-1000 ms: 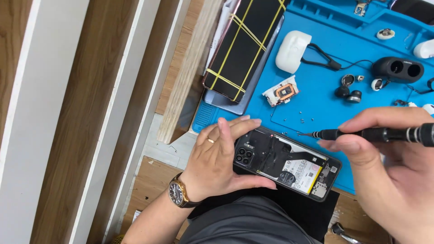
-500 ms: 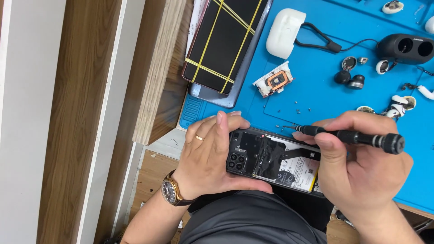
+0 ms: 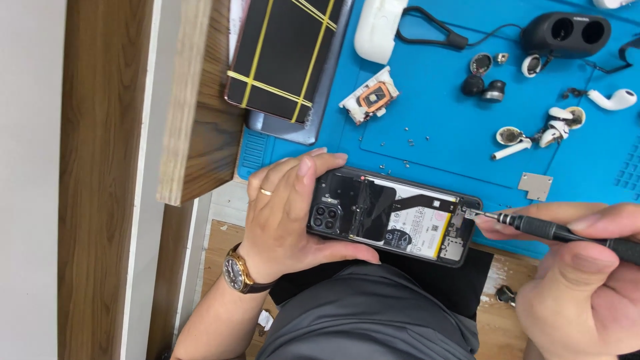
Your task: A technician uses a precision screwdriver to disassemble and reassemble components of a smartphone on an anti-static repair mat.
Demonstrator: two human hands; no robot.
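Phone (image 3: 393, 217): back cover off, lying at the near edge of the blue mat (image 3: 440, 143).
Left hand (image 3: 287, 213): grip closed round its 9 o'clock end.
Right hand (image 3: 587, 280): grip pinching a screwdriver (image 3: 547, 230), tip at the phone's 3 o'clock end.

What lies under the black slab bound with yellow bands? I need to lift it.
Under the banded slab lies a dark tablet-like device, only its edge showing; the rest is covered.

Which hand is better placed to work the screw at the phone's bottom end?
Right. The right hand holds the screwdriver, its tip already at the phone's bottom end. The left hand grips the camera end, steadying it.
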